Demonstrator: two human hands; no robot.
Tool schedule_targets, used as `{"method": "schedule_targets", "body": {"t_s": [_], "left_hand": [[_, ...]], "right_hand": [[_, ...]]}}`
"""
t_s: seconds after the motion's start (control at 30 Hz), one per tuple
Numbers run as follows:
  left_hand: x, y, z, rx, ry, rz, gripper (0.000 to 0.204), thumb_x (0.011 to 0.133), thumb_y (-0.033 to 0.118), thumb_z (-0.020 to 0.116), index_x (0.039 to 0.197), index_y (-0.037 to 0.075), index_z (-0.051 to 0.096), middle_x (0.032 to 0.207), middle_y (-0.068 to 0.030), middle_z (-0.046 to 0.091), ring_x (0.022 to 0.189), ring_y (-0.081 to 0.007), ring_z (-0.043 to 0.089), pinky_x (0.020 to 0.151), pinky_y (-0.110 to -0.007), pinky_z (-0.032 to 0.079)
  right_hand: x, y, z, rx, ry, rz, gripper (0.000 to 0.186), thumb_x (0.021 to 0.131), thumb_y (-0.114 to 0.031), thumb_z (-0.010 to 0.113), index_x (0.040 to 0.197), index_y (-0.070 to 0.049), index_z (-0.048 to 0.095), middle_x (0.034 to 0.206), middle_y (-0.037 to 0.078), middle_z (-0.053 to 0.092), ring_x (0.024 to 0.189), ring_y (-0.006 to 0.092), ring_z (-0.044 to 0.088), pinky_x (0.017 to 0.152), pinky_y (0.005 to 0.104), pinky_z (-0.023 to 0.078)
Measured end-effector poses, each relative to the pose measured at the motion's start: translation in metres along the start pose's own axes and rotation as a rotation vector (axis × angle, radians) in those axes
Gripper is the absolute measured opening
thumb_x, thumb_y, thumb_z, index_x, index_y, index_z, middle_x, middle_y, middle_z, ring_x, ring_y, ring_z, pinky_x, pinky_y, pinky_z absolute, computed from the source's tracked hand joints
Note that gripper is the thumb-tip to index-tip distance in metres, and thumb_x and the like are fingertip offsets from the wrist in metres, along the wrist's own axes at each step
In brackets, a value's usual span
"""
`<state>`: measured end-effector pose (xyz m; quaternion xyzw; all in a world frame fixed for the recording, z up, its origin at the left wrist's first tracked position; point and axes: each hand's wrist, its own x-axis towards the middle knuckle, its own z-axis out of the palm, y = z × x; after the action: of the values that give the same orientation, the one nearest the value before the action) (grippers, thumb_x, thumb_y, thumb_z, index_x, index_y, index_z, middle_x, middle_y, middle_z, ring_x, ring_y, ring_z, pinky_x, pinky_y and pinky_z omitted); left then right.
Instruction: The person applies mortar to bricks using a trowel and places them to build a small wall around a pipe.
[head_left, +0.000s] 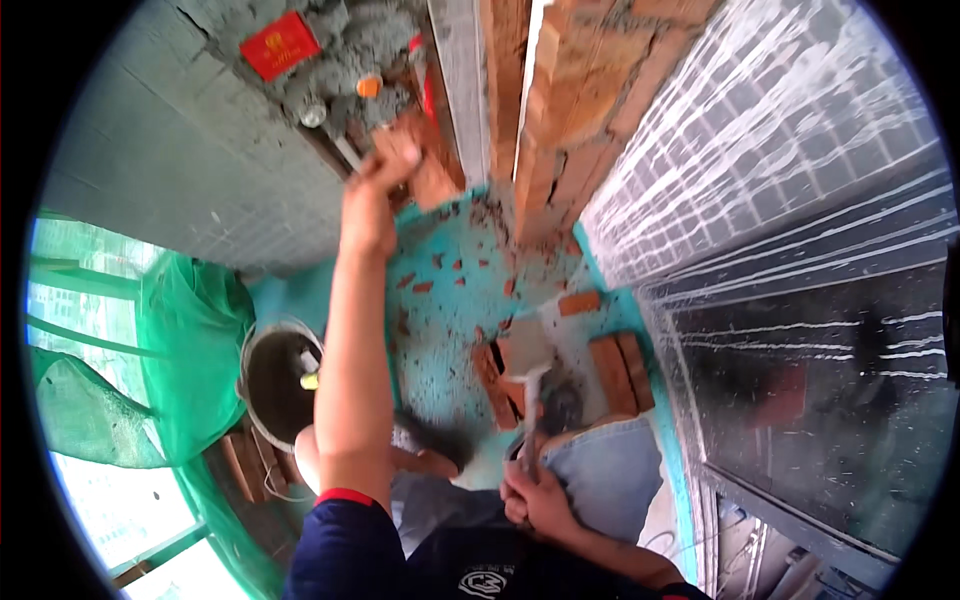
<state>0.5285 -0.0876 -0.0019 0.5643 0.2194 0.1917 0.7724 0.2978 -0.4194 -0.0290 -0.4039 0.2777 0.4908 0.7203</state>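
My left hand (377, 185) reaches up to the wall's mortared ledge at the upper middle, closed on a reddish brick piece (432, 175). Just beside it are a metal-topped tool with a pale handle (315, 116), a red-handled tool (425, 80), a small orange object (368, 87) and a red packet (278, 45), lying on rough grey mortar. Low in the view, my right hand (532, 495) grips the handle of a trowel (530, 372), whose grey blade points forward over loose bricks.
A bucket (258, 385) stands left, beside green netting (150, 350). Bricks (615, 375) and rubble lie on the turquoise floor (435, 330). A brick column (560, 120) rises ahead; a white-streaked tiled wall and dark panel (800, 420) border the right.
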Motion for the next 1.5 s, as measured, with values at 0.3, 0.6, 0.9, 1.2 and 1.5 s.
{"method": "schedule_targets", "body": {"t_s": [0.3,0.6,0.9,1.2,1.5], "left_hand": [[-0.200,-0.274,-0.069,0.085,0.366,-0.820,0.025,0.079,0.022,0.077,0.076,0.000,0.066,0.064,-0.0043,0.057,0.051,-0.0125,0.048,0.045,-0.033,0.038],[-0.134,-0.285,-0.074,0.773,0.019,-0.622,0.033,0.074,0.026,0.080,0.073,-0.002,0.062,0.070,-0.0091,0.062,0.060,-0.0209,0.057,0.053,-0.041,0.045],[-0.047,-0.247,-0.049,1.146,-0.112,-0.174,0.034,0.079,0.028,0.073,0.087,-0.003,0.065,0.084,-0.0182,0.067,0.080,-0.0332,0.065,0.074,-0.039,0.052],[0.099,0.039,0.088,0.759,0.223,0.888,0.064,0.078,0.011,0.070,0.137,0.006,0.044,0.123,-0.0204,0.051,0.112,-0.0365,0.055,0.093,-0.042,0.048],[0.134,0.066,0.147,0.818,0.229,0.874,0.058,0.072,0.004,0.070,0.125,0.006,0.046,0.117,-0.0241,0.048,0.105,-0.0430,0.053,0.091,-0.045,0.047]], "right_hand": [[-0.013,-0.014,0.011,-0.035,0.030,-0.179,0.018,0.098,-0.019,0.055,0.088,-0.008,0.044,0.073,0.005,0.052,0.046,0.0092,0.041,0.041,0.0264,0.035],[-0.010,-0.021,0.008,-0.049,0.061,-0.081,0.021,0.097,-0.019,0.056,0.084,-0.008,0.044,0.069,0.005,0.051,0.045,0.0089,0.041,0.041,0.0261,0.035],[-0.008,-0.012,-0.002,-0.146,-0.032,-0.107,0.027,0.100,-0.026,0.052,0.079,-0.009,0.047,0.055,0.002,0.043,0.039,0.0097,0.037,0.038,0.0272,0.030],[0.009,0.014,-0.025,-0.178,0.061,-0.132,0.027,0.099,-0.025,0.053,0.076,-0.015,0.046,0.058,-0.001,0.039,0.042,0.0114,0.036,0.040,0.0280,0.030],[0.001,0.003,-0.009,-0.275,0.051,-0.162,0.031,0.100,-0.027,0.051,0.074,-0.012,0.045,0.053,-0.001,0.037,0.040,0.0118,0.035,0.040,0.0280,0.030]]}}
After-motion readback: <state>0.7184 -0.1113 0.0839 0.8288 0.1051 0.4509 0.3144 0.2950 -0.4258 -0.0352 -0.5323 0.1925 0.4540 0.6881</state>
